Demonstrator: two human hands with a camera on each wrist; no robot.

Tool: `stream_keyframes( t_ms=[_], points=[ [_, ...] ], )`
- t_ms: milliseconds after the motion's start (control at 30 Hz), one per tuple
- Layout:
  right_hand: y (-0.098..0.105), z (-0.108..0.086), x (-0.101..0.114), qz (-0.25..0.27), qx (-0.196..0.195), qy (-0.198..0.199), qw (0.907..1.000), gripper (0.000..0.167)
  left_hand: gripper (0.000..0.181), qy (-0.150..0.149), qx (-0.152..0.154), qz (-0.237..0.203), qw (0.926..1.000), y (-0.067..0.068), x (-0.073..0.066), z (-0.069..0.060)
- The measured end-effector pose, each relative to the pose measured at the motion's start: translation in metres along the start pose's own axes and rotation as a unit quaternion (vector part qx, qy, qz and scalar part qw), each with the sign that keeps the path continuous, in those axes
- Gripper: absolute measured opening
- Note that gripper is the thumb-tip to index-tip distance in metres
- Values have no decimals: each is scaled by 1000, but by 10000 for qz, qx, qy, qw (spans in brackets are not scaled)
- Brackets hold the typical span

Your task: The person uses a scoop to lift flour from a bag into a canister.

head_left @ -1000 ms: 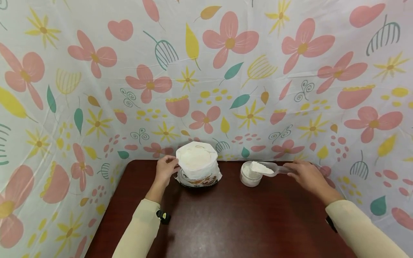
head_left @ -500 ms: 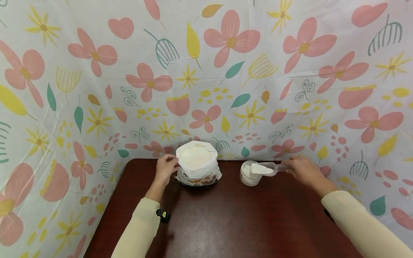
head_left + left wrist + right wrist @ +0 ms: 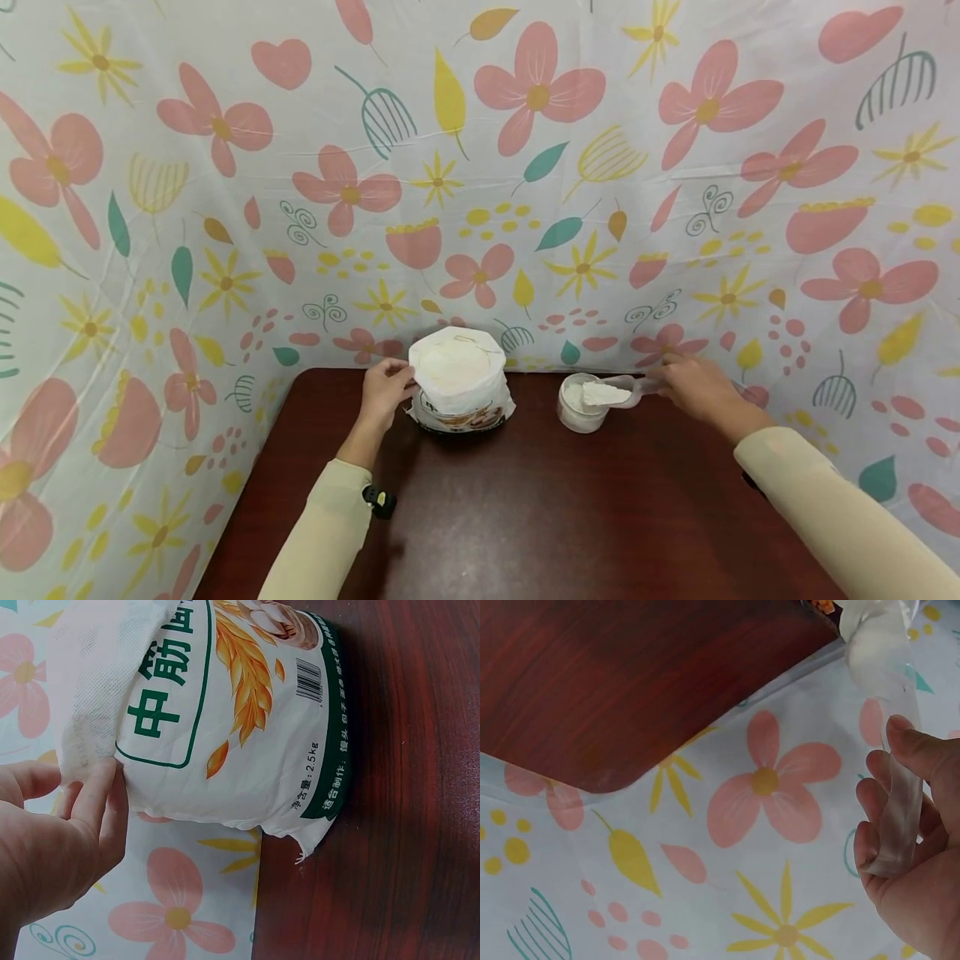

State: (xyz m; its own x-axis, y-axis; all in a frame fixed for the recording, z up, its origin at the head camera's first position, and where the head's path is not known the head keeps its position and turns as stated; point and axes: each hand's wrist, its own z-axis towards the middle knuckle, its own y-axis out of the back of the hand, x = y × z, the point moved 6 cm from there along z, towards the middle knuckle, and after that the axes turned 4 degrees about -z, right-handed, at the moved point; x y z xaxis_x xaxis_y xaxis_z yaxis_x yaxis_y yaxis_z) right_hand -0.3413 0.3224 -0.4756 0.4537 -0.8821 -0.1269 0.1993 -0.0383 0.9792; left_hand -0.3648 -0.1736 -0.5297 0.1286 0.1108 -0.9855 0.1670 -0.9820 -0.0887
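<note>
A white flour bag (image 3: 461, 404) with its top rolled down stands near the table's back edge, pale flour showing inside. My left hand (image 3: 384, 390) pinches the left side of its rim. In the left wrist view the bag (image 3: 247, 727) shows a wheat ear and "2.5kg". To its right, a small clear round jar (image 3: 579, 419) holds white powder. My right hand (image 3: 693, 387) grips the handle of a clear plastic scoop (image 3: 637, 390), its bowl loaded with flour and reaching over the jar's rim. In the right wrist view, fingers wrap the scoop handle (image 3: 901, 806).
The dark reddish-brown table (image 3: 510, 508) has a rounded corner at back left. Floral cloth (image 3: 480, 167) hangs close behind it and along both sides.
My right hand has moved slightly left and away from me, and the scoop's tip has shifted a little over the jar. My left hand and the bag look the same.
</note>
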Motion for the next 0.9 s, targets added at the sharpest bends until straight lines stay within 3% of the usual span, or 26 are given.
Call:
stream_keyframes(
  t_ms=[300,500,900],
  points=[
    [5,9,6,-27,-175,184,9997,29,22,-30,-10,-37,10000,0,1,2],
    [7,17,14,-220,-146,77,9996,18,23,-11,-31,-27,10000,0,0,1],
    [2,29,22,-789,338,46,9963,18,22,-32,-46,-19,10000,-1,0,1]
  ],
)
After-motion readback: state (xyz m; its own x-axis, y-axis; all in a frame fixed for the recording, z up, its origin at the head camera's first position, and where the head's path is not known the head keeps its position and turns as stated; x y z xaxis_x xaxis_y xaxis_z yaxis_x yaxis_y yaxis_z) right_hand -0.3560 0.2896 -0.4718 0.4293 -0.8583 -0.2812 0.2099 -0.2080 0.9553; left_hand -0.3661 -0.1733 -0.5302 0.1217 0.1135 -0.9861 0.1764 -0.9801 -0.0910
